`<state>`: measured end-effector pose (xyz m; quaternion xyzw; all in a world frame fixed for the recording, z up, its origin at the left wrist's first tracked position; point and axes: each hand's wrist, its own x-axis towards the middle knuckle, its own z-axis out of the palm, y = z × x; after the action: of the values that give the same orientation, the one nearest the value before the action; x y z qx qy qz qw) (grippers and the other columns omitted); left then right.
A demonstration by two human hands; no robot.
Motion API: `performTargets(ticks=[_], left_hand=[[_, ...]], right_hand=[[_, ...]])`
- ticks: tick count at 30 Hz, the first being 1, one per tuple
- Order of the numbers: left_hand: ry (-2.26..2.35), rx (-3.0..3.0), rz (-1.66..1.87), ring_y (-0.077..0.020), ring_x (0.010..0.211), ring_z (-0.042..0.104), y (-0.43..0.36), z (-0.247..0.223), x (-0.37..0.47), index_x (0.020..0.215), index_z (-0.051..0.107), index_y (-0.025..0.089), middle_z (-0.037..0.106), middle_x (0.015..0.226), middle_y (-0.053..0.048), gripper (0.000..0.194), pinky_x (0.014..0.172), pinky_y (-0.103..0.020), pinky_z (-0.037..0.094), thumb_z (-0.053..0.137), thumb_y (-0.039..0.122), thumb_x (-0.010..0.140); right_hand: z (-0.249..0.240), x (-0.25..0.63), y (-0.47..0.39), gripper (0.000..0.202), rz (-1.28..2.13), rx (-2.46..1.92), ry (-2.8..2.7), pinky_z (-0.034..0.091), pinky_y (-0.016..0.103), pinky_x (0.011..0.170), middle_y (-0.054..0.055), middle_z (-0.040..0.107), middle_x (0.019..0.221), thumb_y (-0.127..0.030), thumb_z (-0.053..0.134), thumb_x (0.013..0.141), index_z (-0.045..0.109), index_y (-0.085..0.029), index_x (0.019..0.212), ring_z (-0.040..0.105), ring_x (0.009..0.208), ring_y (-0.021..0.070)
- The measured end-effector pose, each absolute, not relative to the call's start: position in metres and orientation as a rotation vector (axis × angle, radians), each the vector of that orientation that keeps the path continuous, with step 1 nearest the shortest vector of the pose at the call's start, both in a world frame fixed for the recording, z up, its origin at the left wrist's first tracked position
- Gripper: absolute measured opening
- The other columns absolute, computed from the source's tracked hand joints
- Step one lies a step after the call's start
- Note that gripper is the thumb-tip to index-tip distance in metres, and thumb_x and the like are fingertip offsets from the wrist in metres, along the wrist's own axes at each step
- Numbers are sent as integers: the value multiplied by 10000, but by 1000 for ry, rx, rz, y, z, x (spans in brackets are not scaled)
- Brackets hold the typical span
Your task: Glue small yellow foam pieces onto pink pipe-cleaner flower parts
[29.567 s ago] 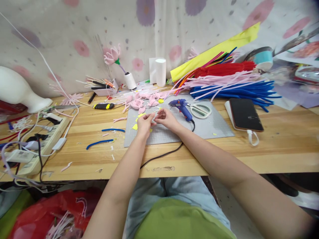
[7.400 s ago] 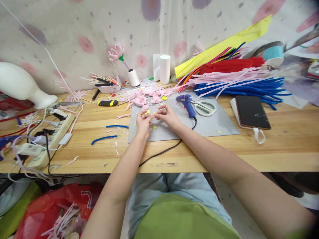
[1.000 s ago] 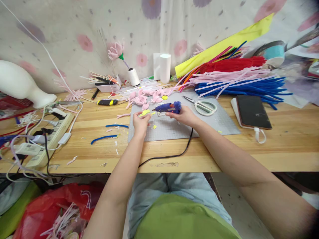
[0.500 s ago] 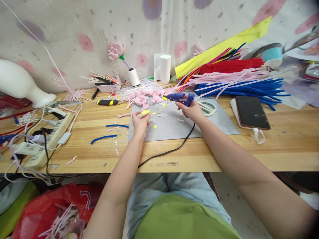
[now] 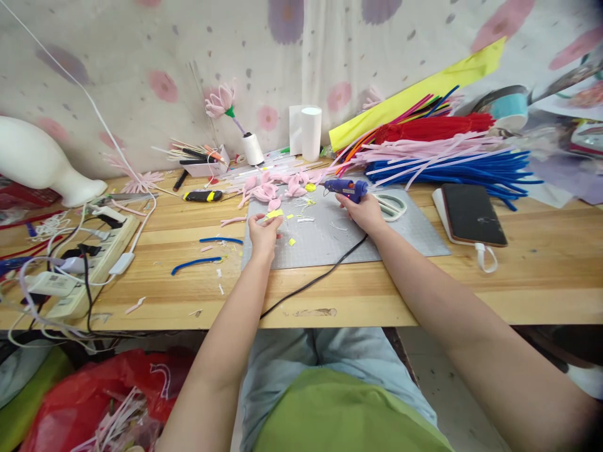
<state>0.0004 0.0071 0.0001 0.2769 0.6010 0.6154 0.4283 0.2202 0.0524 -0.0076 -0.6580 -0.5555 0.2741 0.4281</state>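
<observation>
the right hand grips a blue plastic glue gun over the flat grey cutting mat; the left hand, half curled, meets a small flat yellow piece, though whether it pinches that i cannot tell.

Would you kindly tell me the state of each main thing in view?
Left hand: fingers bent beside a yellow scrap; grip unclear.
Right hand: closed around the glue gun.
Glue gun: held, pointing left.
Scissors: lying on the cutting mat, blades hidden.
Utility knife: lying down, blade position unclear.
Pink flower: petals open, leaning from a thread spool.
Power strip: several plugs inserted.
Red bag: open, scraps inside.
</observation>
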Motion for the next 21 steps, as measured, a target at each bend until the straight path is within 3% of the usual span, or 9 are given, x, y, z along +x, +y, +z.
performTargets(ticks=[6, 10, 15, 21], left_hand=[[1379, 662, 1555, -50, 518, 476, 6, 4, -3, 948, 389, 232, 563, 719, 63, 466, 480, -164, 385, 651, 79, 595], [1283, 622, 1583, -67, 594, 533, 8, 6, -5, 1029, 418, 246, 538, 708, 61, 520, 553, -177, 440, 616, 21, 604], [1209, 531, 1586, -103, 707, 626, 10, 7, -5, 982, 396, 210, 575, 733, 25, 458, 741, -269, 513, 639, 15, 646], [1204, 498, 1567, -91, 675, 652, 14, 8, -4, 914, 360, 198, 585, 738, 17, 335, 801, -300, 525, 589, 30, 736]], right_hand=[[-12, 222, 57, 387, 524, -1769, -1469, 478, 399, 749, 120, 679, 814, -494, 594, 720, 665, -132, 841, 634, 824, 278], [-12, 222, 58, 393, 424, -1824, -1535, 469, 413, 800, 143, 688, 940, -418, 614, 720, 657, -127, 980, 632, 908, 301], [-16, 222, 60, 398, 400, -1810, -1561, 470, 409, 801, 145, 685, 969, -393, 599, 730, 641, -132, 1028, 632, 919, 295], [-17, 224, 61, 399, 488, -1772, -1536, 475, 409, 778, 132, 686, 943, -417, 604, 718, 639, -150, 1013, 634, 876, 277]])
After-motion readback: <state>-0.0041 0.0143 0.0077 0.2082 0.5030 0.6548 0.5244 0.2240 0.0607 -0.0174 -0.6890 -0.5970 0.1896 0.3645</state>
